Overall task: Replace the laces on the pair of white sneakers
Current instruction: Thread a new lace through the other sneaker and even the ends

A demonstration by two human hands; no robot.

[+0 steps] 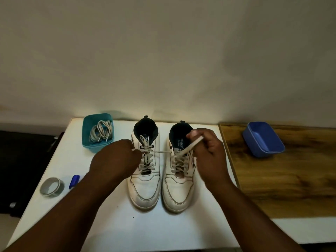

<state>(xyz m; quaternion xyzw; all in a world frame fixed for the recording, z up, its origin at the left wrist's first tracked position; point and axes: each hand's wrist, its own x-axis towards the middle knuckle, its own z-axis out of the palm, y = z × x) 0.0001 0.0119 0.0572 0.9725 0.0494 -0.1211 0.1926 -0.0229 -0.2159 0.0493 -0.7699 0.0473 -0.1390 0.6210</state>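
Observation:
Two white sneakers stand side by side on the white table (pixel 116 230), toes toward me. The left sneaker (pixel 145 186) is laced up. Across the right sneaker (pixel 179 191) runs a pale lace (pixel 161 151), pulled taut out of its upper eyelets. My left hand (pixel 116 159) pinches one end of that lace, stretched leftward over the left sneaker. My right hand (pixel 207 151) grips the other end, raised above the right sneaker's opening.
A teal box (pixel 87 142) with a bundle of pale laces (pixel 101 131) stands at the table's back left. A tape roll (pixel 52 187) and a blue marker (pixel 74 181) lie at the left. A blue tub (pixel 263 140) sits on the wooden surface (pixel 291 179) to the right.

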